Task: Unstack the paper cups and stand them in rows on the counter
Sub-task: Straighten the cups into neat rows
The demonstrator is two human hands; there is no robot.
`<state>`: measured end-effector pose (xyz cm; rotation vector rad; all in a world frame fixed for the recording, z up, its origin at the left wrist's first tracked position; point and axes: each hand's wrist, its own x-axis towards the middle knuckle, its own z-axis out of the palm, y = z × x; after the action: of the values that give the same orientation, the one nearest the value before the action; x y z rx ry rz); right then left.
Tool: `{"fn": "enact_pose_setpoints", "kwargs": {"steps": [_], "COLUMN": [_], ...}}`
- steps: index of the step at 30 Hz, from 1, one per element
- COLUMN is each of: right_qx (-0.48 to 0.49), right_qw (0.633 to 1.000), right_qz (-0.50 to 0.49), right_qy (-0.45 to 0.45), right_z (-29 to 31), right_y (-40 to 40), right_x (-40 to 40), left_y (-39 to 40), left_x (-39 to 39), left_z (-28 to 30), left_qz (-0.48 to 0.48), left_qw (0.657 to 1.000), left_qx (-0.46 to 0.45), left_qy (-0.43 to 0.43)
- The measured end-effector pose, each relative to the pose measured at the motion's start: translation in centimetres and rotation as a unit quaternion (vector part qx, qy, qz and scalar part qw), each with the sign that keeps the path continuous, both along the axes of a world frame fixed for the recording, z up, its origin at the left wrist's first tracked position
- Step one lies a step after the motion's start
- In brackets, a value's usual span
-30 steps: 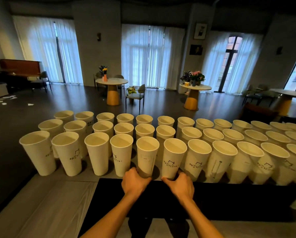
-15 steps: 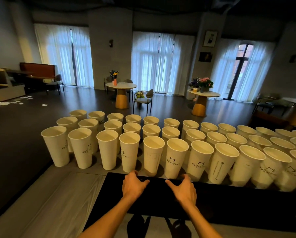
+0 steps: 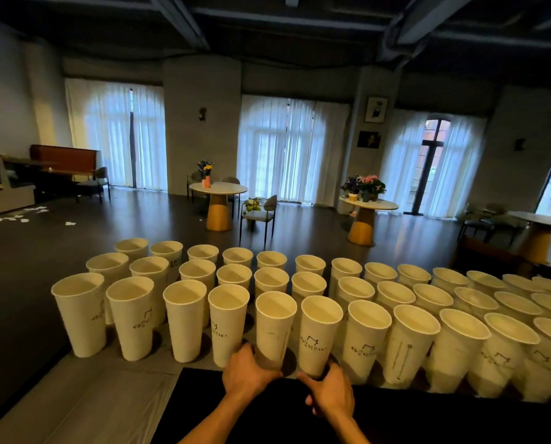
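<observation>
Three rows of tall white paper cups stand upright on the grey counter (image 3: pixel 85 398). In the front row my left hand (image 3: pixel 247 373) wraps around the base of one paper cup (image 3: pixel 275 325). Just to the right, my right hand (image 3: pixel 330 392) grips the base of the neighbouring paper cup (image 3: pixel 319 331). Both cups rest on the counter, close together and in line with the front row. The cups far to the right are blurred.
A black mat (image 3: pixel 428 418) covers the counter's near edge under my forearms. Beyond the cups the counter ends at a dark floor with round tables (image 3: pixel 218 190), a chair (image 3: pixel 261 213) and flower pots (image 3: pixel 368 185). Bare counter lies at the lower left.
Half a second ago both hands were open and drawn back from the front row. Now they have closed on the bases of two front cups. The view has tilted up.
</observation>
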<state>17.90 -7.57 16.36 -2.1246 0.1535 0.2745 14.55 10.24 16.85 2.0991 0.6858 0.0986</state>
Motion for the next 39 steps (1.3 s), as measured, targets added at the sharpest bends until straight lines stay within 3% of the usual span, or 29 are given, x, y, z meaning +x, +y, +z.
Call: {"fn": "enact_pose_setpoints", "kwargs": {"steps": [8, 19, 27, 32, 36, 39], "right_qx": [0.002, -0.047, -0.026, -0.066, -0.09, -0.098], "right_qw": [0.999, 0.994, 0.987, 0.983, 0.965, 0.965], "right_qz": [-0.01, 0.016, -0.083, 0.047, 0.194, 0.196], "right_qy": [-0.046, -0.101, -0.137, -0.166, -0.149, -0.144], "right_z": [-1.0, -1.5, -3.1, -2.8, -2.4, -1.9], "right_y": [-0.2, 0.0, 1.0, 3.0, 8.0, 12.1], "right_x": [0.1, -0.4, -3.5, -5.1, -5.9, -6.1], "left_y": [0.5, 0.7, 0.0, 1.0, 4.9, 8.7], "left_x": [-0.4, -0.4, -1.9, -4.0, -7.6, -9.7], "left_z": [-0.5, -0.4, -1.0, -1.6, -1.1, -1.1], "left_qz": [-0.005, -0.015, 0.017, 0.025, 0.103, 0.153], "left_qw": [0.999, 0.999, 0.997, 0.996, 0.984, 0.976], "left_qx": [0.025, 0.025, 0.068, 0.074, 0.085, 0.08], "left_qy": [-0.038, -0.017, -0.033, -0.053, -0.117, -0.134]}}
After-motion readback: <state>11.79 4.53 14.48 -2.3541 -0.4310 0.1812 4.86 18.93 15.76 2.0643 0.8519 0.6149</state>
